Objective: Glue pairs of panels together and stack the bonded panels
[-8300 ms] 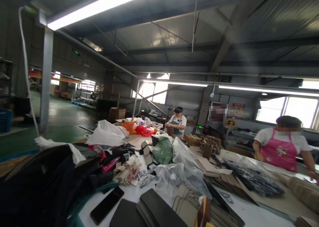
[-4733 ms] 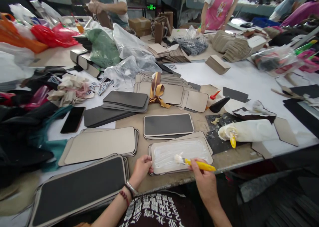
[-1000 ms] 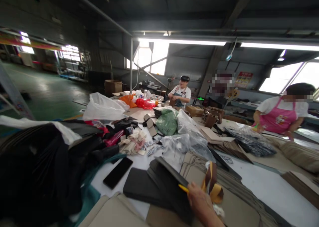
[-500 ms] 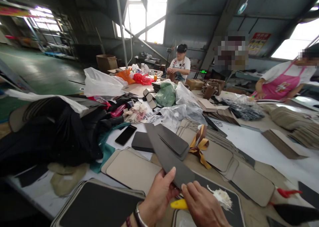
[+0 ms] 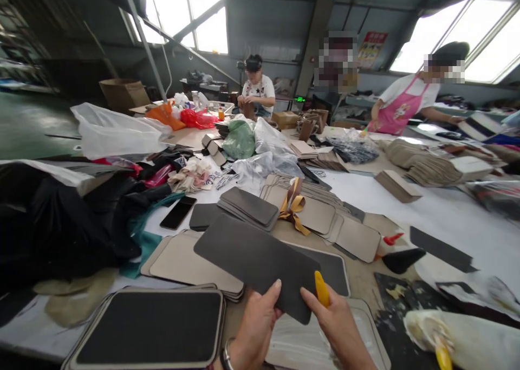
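Note:
Both of my hands hold up a dark grey rounded sheet above the table's near edge. My left hand pinches its near corner, thumb on top. My right hand grips the same corner and also keeps a yellow-handled brush against its palm. Under my hands lies a tan board smeared with white glue. A stack of boards faced in dark grey sits to the left.
Piles of tan boards, grey sheets and a gold ribbon cover the table. A phone and dark fabric lie at left. A glue bag lies right. Two people work at the far side.
My view has tilted down toward the table. The grey sheet has swung from edge-on to nearly flat in my hands, and the brush now points upward in my right hand.

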`<state>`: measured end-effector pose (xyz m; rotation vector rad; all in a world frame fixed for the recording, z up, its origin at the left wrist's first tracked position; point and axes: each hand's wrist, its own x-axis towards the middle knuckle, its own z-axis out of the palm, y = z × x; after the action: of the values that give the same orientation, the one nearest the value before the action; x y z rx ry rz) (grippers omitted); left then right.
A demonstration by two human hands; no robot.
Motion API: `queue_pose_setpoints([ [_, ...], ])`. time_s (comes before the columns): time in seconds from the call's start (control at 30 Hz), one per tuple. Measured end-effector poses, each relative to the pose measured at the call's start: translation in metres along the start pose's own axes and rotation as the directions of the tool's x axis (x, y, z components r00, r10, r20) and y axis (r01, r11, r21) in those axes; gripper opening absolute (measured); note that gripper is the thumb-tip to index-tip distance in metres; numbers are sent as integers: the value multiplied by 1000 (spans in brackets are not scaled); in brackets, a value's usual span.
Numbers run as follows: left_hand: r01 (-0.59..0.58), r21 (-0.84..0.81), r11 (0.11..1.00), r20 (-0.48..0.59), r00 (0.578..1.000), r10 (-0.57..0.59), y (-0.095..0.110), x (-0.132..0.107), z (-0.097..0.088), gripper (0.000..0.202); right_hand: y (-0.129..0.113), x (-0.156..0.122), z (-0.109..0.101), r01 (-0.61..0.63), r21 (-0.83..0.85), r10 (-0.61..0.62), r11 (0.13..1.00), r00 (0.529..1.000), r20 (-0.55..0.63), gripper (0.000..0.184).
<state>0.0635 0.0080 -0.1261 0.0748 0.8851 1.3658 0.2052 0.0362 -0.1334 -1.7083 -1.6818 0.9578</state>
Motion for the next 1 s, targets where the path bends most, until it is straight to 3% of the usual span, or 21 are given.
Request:
queue_pose_setpoints([
  [0.13,-23,23,999,-53,998,24,6,-3,2,22,6,-3,-1,131,-256,-156,958,985,-78,39],
  [0.3,-111,110,988,-122,985,125,19,1,-9,19,9,7,6,277,-557,-409,783,904,-126,38],
  [0.4,-208,340,917,-195,938,285,23,11,-25,32,-12,21,16,257,-642,-353,723,935,-23,29],
  [0.5,-314,590,744,-185,844,503,31,21,-41,46,-48,33,28,219,-716,-215,663,972,99,26],
  [0.57,-335,662,670,-183,795,578,42,28,-49,50,-70,40,37,242,-735,-182,633,970,163,24],
  [0.63,-329,670,666,-208,778,593,58,34,-56,52,-88,46,48,309,-724,-218,617,951,220,20],
  [0.7,-360,596,718,-248,768,591,78,40,-61,48,-101,53,58,375,-692,-295,617,925,239,17],
  [0.77,-395,413,821,-296,794,531,97,45,-65,40,-111,61,68,421,-641,-370,642,902,222,16],
  [0.8,-355,287,889,-319,840,439,105,47,-67,37,-116,65,73,431,-611,-392,664,897,207,17],
  [0.87,-131,41,991,-306,942,137,115,50,-71,44,-123,71,81,447,-540,-417,713,890,186,17],
  [0.93,112,-113,987,-194,972,-133,115,52,-75,58,-127,73,87,461,-465,-431,756,885,178,17],
  [1.0,192,-198,961,-38,978,-204,109,53,-77,62,-126,70,91,475,-375,-439,796,880,182,19],
])
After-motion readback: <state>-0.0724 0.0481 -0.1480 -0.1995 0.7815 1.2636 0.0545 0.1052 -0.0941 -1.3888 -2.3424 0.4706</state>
